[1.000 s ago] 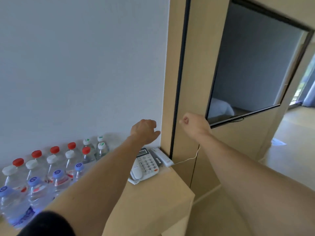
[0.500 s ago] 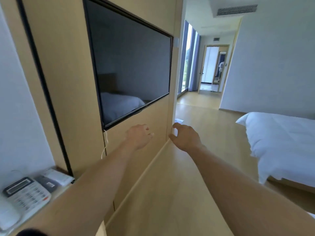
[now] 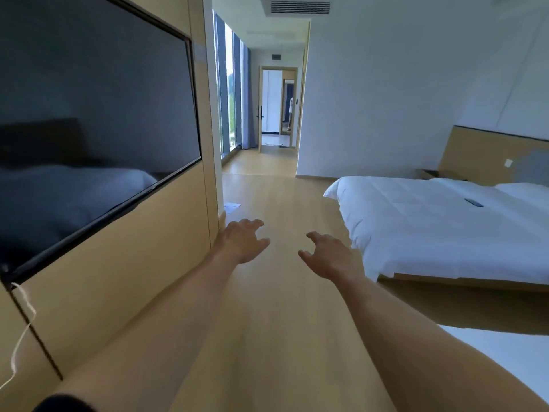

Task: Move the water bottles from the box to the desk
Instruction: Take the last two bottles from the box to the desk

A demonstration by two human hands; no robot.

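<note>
Both hands out front over the wooden floor (image 3: 285,322), apart, holding nothing: left hand (image 3: 242,240) and right hand (image 3: 328,254) with fingers spread and relaxed. Dark wall screen (image 3: 89,129) at left, white bed (image 3: 445,221) at right. No water bottles, box or counter in view.

On your left, a dark television (image 3: 89,129) sits recessed in a wood wall panel (image 3: 124,278), with a white cable (image 3: 20,331) hanging below its corner. On your right, a white bed (image 3: 445,227) carries a small dark object (image 3: 473,202). Wood floor (image 3: 276,322) runs to an open doorway (image 3: 277,108).
</note>
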